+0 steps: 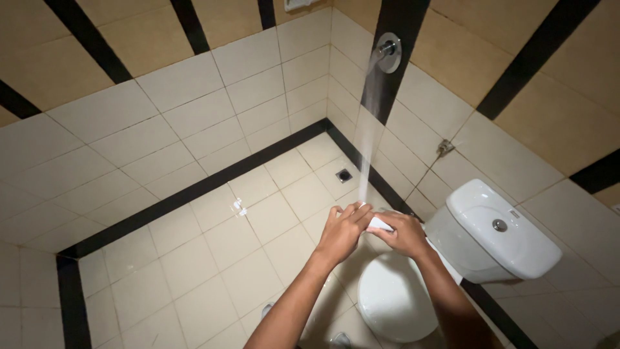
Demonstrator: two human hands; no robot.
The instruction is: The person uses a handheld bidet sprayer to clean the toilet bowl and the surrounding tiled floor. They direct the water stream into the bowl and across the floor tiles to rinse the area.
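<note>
Tiles first: cream ceramic floor tiles (213,258) run out to the far corner, edged by a black tile border strip (194,189), with tan and black walls above. Near right sits the white ceramic toilet cistern (500,232) with its round chrome flush button (499,225), and just left of it the closed white oval toilet lid (387,300). High on the far wall, a round chrome wall tap (389,50) is sending a thin stream of water (366,142) straight down. A small square metal floor drain (343,175) lies far of the hands, near the wall.

And there's the action: both hands meet right under the stream, above the far rim of the toilet. Left hand (342,229) is curled over from the left, fingers together, pressing on a small white object (380,224), soap or a folded cloth, I can't tell which. Right hand (405,234) is clamped around its right end, grip closed on it.

To do this well, I'd judge: keep the white piece centred where the water lands, turn it steadily between the palms, and hold it firmly, because wet and slick it could drop onto the lid or floor.
</note>
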